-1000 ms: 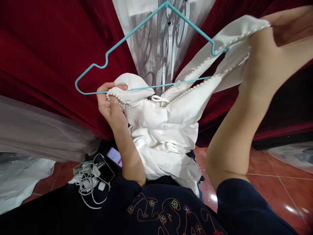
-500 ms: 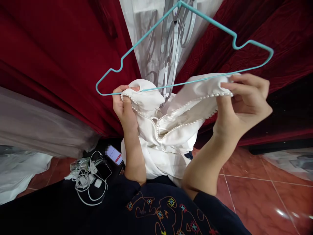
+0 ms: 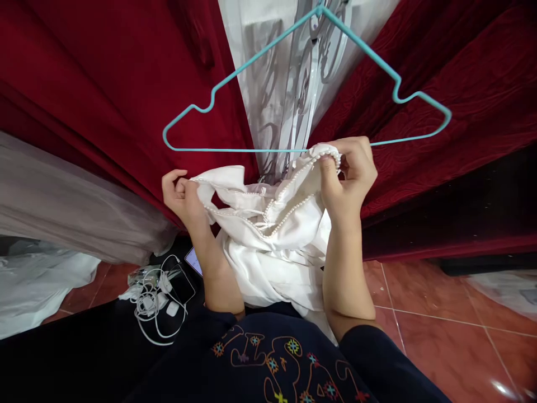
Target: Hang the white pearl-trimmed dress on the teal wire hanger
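Observation:
A white garment (image 3: 277,246) edged with pearl beads hangs bunched between my two hands. My left hand (image 3: 181,196) pinches its left shoulder edge. My right hand (image 3: 350,173) is closed on the right beaded strap, just under the bottom bar of a teal wire hanger (image 3: 235,150). The hanger floats above the garment, its hook cut off at the top of the picture. No part of the garment hangs over the hanger now.
Dark red curtains (image 3: 92,89) and a sheer white curtain (image 3: 285,84) hang behind. Grey fabric (image 3: 62,218) lies at left. Phones (image 3: 184,282) and tangled white cables (image 3: 151,302) sit on the red tiled floor (image 3: 440,341). My dark embroidered clothing fills the bottom.
The garment has come off the hanger's right end and bottom bar. My right hand has drawn in leftward with the strap; my left hand has dropped below the hanger.

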### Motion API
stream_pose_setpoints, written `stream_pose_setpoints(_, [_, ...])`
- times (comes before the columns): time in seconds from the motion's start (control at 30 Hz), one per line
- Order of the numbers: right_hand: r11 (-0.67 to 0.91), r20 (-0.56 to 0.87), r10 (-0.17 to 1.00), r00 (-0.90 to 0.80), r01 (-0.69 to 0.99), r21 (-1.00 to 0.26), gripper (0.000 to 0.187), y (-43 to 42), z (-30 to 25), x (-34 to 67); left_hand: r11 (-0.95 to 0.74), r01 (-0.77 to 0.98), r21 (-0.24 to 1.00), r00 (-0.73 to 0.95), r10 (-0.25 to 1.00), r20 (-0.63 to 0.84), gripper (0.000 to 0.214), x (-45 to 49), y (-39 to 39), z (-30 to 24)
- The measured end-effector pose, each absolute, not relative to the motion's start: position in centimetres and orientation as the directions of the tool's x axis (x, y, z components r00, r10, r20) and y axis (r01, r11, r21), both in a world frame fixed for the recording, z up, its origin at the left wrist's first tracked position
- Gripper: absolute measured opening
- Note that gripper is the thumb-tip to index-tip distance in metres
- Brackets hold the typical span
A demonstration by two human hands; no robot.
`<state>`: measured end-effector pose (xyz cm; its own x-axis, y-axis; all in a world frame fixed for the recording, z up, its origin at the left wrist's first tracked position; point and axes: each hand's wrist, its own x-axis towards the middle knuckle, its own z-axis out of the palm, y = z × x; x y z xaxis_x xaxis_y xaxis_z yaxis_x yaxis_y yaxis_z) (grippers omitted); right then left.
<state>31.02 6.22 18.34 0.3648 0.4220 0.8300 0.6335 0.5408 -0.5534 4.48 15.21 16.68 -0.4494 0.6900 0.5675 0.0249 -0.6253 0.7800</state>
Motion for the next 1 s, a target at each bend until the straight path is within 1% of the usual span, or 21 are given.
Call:
stream_pose_setpoints(0.07, [0.548, 0.839, 0.413, 0.354, 0.640, -0.539, 0.013, 6.1, 18.5, 31.5, -0.617, 0.028, 0.786, -0.488, 0.678, 0.550, 0.030, 3.1, 16.2, 17.9])
stream_pose_setpoints(0.13, [0.548, 0.841, 0.418, 0.342, 0.644, -0.534, 0.013, 5.8, 18.6, 32.2, -0.644, 0.051, 0.763, -0.507, 0.641, 0.575, 0.032, 2.5, 17.3, 20.2])
stream_pose_setpoints(0.23, [0.522, 0.837, 0.433, 0.334, 0.664, -0.535, 0.014, 5.3, 18.7, 32.7, -0.726, 0.143, 0.672, -0.518, 0.524, 0.676, 0.034, 3.1, 18.5, 24.7])
stream_pose_setpoints(0.3, [0.490, 0.834, 0.437, 0.338, 0.688, -0.535, 0.016, 5.2, 18.8, 32.8, -0.786, 0.139, 0.603, -0.510, 0.465, 0.724, 0.038, 4.0, 18.5, 27.6])
stream_pose_setpoints(0.33, [0.479, 0.834, 0.433, 0.341, 0.697, -0.534, 0.017, 5.2, 18.8, 32.7, -0.815, 0.118, 0.567, -0.471, 0.457, 0.755, 0.039, 4.5, 18.4, 28.7])
stream_pose_setpoints(0.37, [0.475, 0.836, 0.429, 0.344, 0.701, -0.532, 0.017, 5.3, 18.7, 32.6, -0.830, 0.107, 0.548, -0.405, 0.467, 0.786, 0.039, 4.9, 18.1, 29.8])
stream_pose_setpoints(0.4, [0.479, 0.837, 0.424, 0.347, 0.698, -0.532, 0.016, 5.4, 18.7, 32.5, -0.830, 0.116, 0.545, -0.304, 0.493, 0.815, 0.037, 5.4, 17.8, 30.6])
stream_pose_setpoints(0.47, [0.499, 0.837, 0.418, 0.354, 0.680, -0.537, 0.013, 5.6, 18.7, 32.3, -0.809, 0.191, 0.556, -0.070, 0.554, 0.830, 0.035, 6.1, 17.4, 31.8])
stream_pose_setpoints(0.57, [0.506, 0.825, 0.427, 0.370, 0.658, -0.557, 0.012, 5.6, 18.6, 32.1, -0.787, 0.361, 0.501, 0.230, 0.596, 0.770, 0.033, 6.8, 17.6, 32.8])
stream_pose_setpoints(0.63, [0.491, 0.813, 0.439, 0.382, 0.656, -0.573, 0.014, 5.5, 18.6, 31.9, -0.778, 0.393, 0.490, 0.357, 0.620, 0.698, 0.039, 7.1, 17.7, 32.8])
stream_pose_setpoints(0.67, [0.484, 0.808, 0.445, 0.385, 0.656, -0.579, 0.016, 5.4, 18.6, 31.9, -0.790, 0.349, 0.505, 0.412, 0.613, 0.674, 0.045, 7.3, 17.5, 32.6])
stream_pose_setpoints(0.7, [0.478, 0.804, 0.450, 0.389, 0.655, -0.585, 0.018, 5.3, 18.6, 31.9, -0.816, 0.257, 0.517, 0.451, 0.575, 0.683, 0.052, 7.4, 17.1, 32.2])
stream_pose_setpoints(0.73, [0.476, 0.800, 0.452, 0.394, 0.652, -0.590, 0.019, 5.3, 18.6, 31.8, -0.851, 0.128, 0.509, 0.460, 0.506, 0.730, 0.055, 7.6, 16.5, 31.6])
stream_pose_setpoints(0.77, [0.477, 0.797, 0.452, 0.399, 0.647, -0.595, 0.021, 5.3, 18.6, 31.7, -0.882, -0.013, 0.471, 0.423, 0.422, 0.802, 0.054, 7.9, 15.6, 30.8])
stream_pose_setpoints(0.8, [0.475, 0.792, 0.454, 0.408, 0.642, -0.602, 0.022, 5.3, 18.6, 31.7, -0.897, -0.136, 0.420, 0.335, 0.357, 0.872, 0.049, 8.2, 14.5, 29.7])
stream_pose_setpoints(0.83, [0.469, 0.783, 0.457, 0.421, 0.634, -0.615, 0.023, 5.5, 18.6, 31.6, -0.907, -0.213, 0.364, 0.225, 0.317, 0.921, 0.040, 8.5, 13.3, 28.5])
stream_pose_setpoints(0.87, [0.460, 0.772, 0.464, 0.435, 0.626, -0.630, 0.024, 5.6, 18.6, 31.5, -0.876, -0.277, 0.394, 0.071, 0.390, 0.918, 0.028, 8.9, 12.1, 27.1])
stream_pose_setpoints(0.9, [0.453, 0.761, 0.469, 0.447, 0.619, -0.642, 0.024, 5.7, 18.6, 31.5, -0.800, -0.324, 0.505, -0.026, 0.541, 0.841, 0.018, 9.2, 11.0, 25.7])
stream_pose_setpoints(0.93, [0.447, 0.754, 0.475, 0.454, 0.613, -0.651, 0.024, 5.9, 18.5, 31.5, -0.701, -0.357, 0.617, -0.008, 0.663, 0.749, 0.022, 9.6, 10.1, 24.3])
stream_pose_setpoints(0.97, [0.446, 0.750, 0.477, 0.458, 0.610, -0.656, 0.024, 6.0, 18.5, 31.5, -0.571, -0.372, 0.732, 0.106, 0.758, 0.644, 0.029, 9.9, 9.4, 23.0])
stream_pose_setpoints(1.0, [0.449, 0.751, 0.476, 0.458, 0.608, -0.655, 0.023, 6.0, 18.4, 31.5, -0.420, -0.343, 0.840, 0.217, 0.835, 0.505, 0.031, 10.2, 9.0, 21.9])
